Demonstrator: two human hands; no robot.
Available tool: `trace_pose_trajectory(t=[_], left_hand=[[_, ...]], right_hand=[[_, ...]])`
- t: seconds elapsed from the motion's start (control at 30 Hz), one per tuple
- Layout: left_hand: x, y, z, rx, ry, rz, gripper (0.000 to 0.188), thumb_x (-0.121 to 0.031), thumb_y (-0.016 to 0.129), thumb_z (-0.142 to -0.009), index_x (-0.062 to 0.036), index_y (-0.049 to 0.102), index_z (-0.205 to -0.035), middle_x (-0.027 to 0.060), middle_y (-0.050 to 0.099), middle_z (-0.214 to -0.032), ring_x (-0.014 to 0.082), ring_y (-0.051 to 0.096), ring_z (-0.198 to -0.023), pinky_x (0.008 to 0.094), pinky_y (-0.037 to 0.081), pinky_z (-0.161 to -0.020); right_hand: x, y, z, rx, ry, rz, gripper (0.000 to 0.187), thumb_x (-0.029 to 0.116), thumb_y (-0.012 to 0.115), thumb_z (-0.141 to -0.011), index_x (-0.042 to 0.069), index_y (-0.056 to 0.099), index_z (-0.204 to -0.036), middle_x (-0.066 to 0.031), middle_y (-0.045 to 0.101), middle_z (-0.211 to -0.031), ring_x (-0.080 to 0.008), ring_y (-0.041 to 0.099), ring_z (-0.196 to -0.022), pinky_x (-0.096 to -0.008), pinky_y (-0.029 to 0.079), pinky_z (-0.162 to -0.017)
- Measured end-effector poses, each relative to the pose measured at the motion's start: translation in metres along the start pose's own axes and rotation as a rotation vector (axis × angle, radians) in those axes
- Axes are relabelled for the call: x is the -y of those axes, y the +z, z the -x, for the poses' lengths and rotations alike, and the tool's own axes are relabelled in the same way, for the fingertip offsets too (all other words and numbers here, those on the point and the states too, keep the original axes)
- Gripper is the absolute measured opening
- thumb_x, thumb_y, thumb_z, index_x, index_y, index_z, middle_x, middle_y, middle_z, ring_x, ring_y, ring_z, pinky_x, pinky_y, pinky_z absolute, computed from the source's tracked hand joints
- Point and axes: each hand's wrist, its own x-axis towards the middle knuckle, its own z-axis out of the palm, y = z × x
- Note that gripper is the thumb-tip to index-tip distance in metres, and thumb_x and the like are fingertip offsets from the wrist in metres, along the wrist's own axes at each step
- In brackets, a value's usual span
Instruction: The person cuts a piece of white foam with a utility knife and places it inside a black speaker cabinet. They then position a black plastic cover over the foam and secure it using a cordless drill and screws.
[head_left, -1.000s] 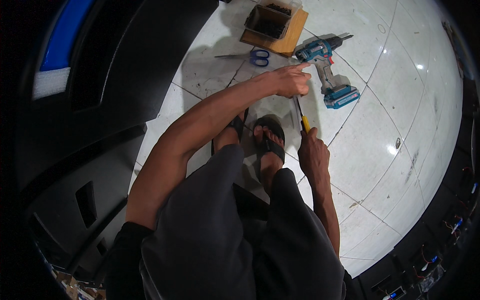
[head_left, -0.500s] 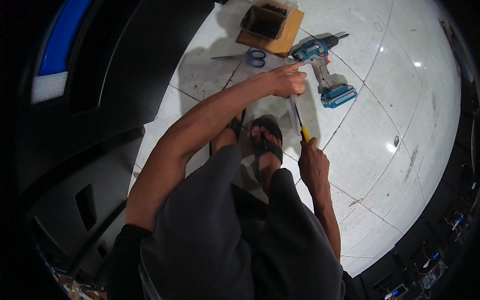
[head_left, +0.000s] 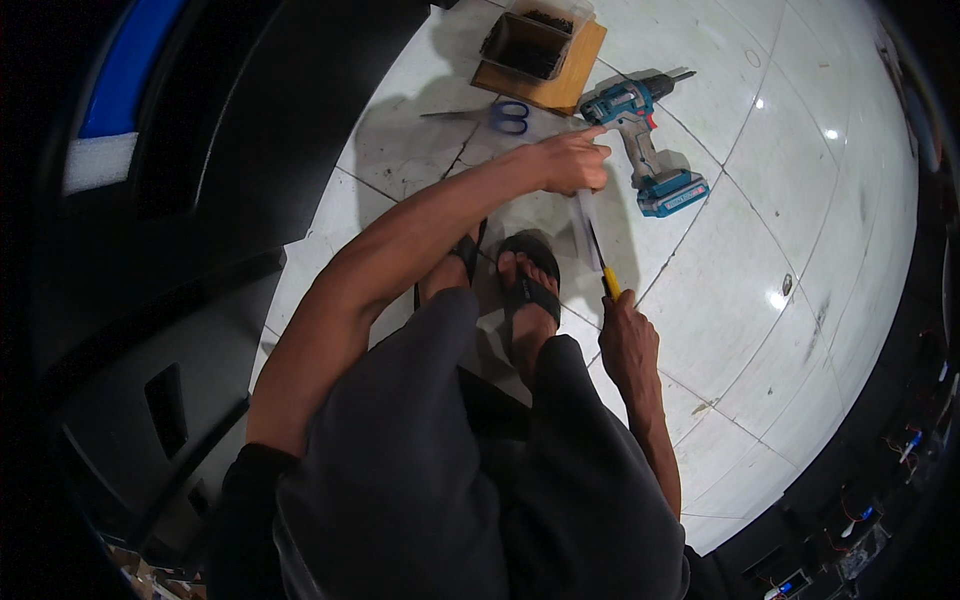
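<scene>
My left hand (head_left: 574,162) is closed on the upper end of a pale, see-through plastic strip (head_left: 584,215). Its index finger stretches out toward the cordless drill (head_left: 635,125), which lies on its side in teal and grey. Below, my right hand (head_left: 630,340) grips a yellow-and-black utility knife (head_left: 611,282). The knife's thin dark blade points up along the strip; whether it touches the strip is hard to tell. Blue-handled scissors (head_left: 510,118) lie beyond my left wrist. My fingers hide the strip's top end.
A wooden board (head_left: 590,65) carries a clear container (head_left: 525,55) of small dark pieces at the far side. A large black panel (head_left: 270,130) stands on the left. Along the right edge are black units with wires (head_left: 858,520). My sandalled foot (head_left: 528,275) rests on the white tiles.
My right hand has drawn slightly back toward me with the knife. The left hand keeps its hold on the strip. The whole view has shifted a little.
</scene>
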Motion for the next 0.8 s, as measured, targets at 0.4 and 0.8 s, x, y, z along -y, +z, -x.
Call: trace_pose_trajectory(t=[0.4, 0.8], left_hand=[[0.001, 0.004, 0.001, -0.01, 0.007, -0.042, 0.01, -0.005, 0.067, -0.067, -0.0139, 0.067, -0.071, 0.0051, 0.056, -0.068, 0.0223, 0.059, -0.089, 0.0508, 0.029, -0.111], [0.001, 0.006, 0.001, -0.058, 0.014, -0.021, 0.009, -0.006, 0.067, -0.066, -0.0141, 0.065, -0.069, 0.006, 0.055, -0.066, 0.023, 0.06, -0.086, 0.0512, 0.031, -0.109]], right_hand=[[-0.015, 0.009, 0.013, -0.023, -0.049, 0.049, 0.025, 0.023, 0.041, -0.1, -0.001, 0.041, -0.095, -0.0232, 0.061, -0.065, -0.0405, 0.063, -0.059, -0.048, 0.048, -0.052], [-0.023, 0.009, 0.028, 0.032, 0.005, -0.031, 0.023, 0.021, 0.041, -0.1, -0.001, 0.041, -0.098, -0.0263, 0.062, -0.071, -0.0442, 0.062, -0.064, -0.0501, 0.047, -0.055]])
